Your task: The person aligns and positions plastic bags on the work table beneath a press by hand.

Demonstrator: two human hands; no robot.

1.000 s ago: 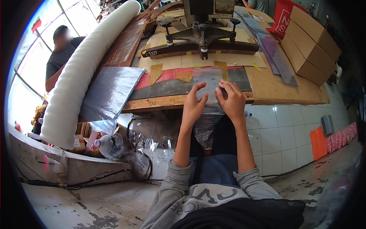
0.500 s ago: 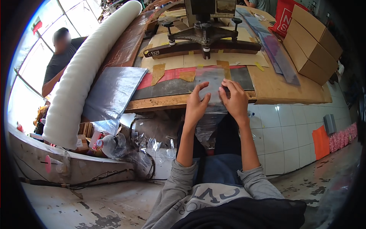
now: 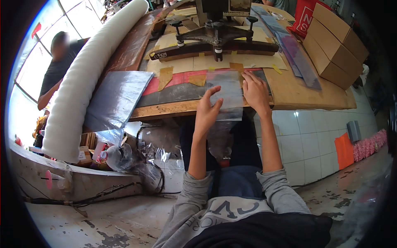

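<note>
A clear plastic sheet [image 3: 230, 99] lies over the table's front edge, its lower end hanging above my lap. At its left side is my left hand [image 3: 209, 108], thumb and forefinger apart. My right hand [image 3: 255, 91] rests at the sheet's upper right corner, fingers stretched forward and close together; whether they pinch the plastic is too small to tell. Beneath the sheet runs a dark and red strip [image 3: 178, 91] with pieces of brown tape. Behind it stands a black metal press bar [image 3: 215, 50].
A white foam roll [image 3: 82, 82] and a stack of bluish plastic sheets [image 3: 118, 97] lie on the left. Cardboard boxes [image 3: 335, 47] and a red bag [image 3: 306, 18] stand at the right. Another person [image 3: 62, 62] is beyond the roll.
My right hand has moved forward, and its fingers have straightened. The plastic sheet now lies flatter and more spread out between my hands. My left hand has shifted slightly.
</note>
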